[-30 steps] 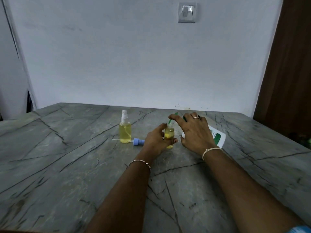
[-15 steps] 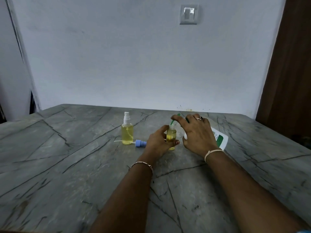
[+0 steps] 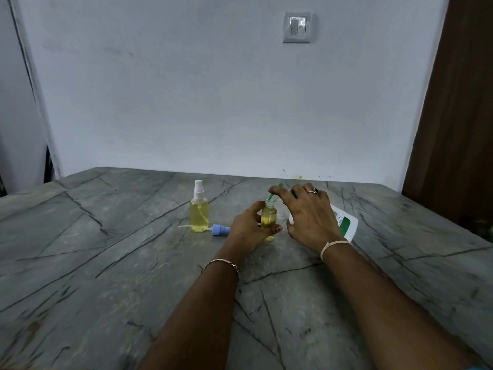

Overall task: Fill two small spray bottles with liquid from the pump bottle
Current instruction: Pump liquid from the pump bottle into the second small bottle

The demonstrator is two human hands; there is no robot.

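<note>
The small open bottle [image 3: 269,220] stands upright on the worktop [image 3: 106,276], a little right of the middle and towards the far edge. The left hand [image 3: 246,228] grips it from the left: the fingers curl round the far side of the clear body and the thumb lies across the near side, its painted nail showing at the right. The bottle has no cap and holds pale yellow liquid up to near its shoulder. A green spout [image 3: 272,194] slants down to the bottle's mouth; whether it touches the rim cannot be told.

The right hand [image 3: 310,217] is arched over the head of the pump bottle [image 3: 344,225], with the fingers spread and bent down over the top, the forefinger reaching along the spout and the thumb against the white shoulder. The pump bottle is white with a green label and leans towards the small bottle, its base further right. A ring [image 3: 312,191] sits on one finger and a pale band [image 3: 333,245] circles the right wrist; a thin bracelet [image 3: 226,263] hangs on the left wrist.

Just left of the left hand a blue spray cap [image 3: 221,230] lies on its side, its thin white tube pointing left. Beside it stands the second spray bottle [image 3: 199,212], upright, capped with a white sprayer and nearly full of the same yellow liquid.

Beyond the worktop is a pale wall with a light switch [image 3: 297,27], and a brown door [image 3: 458,102] stands at the right
</note>
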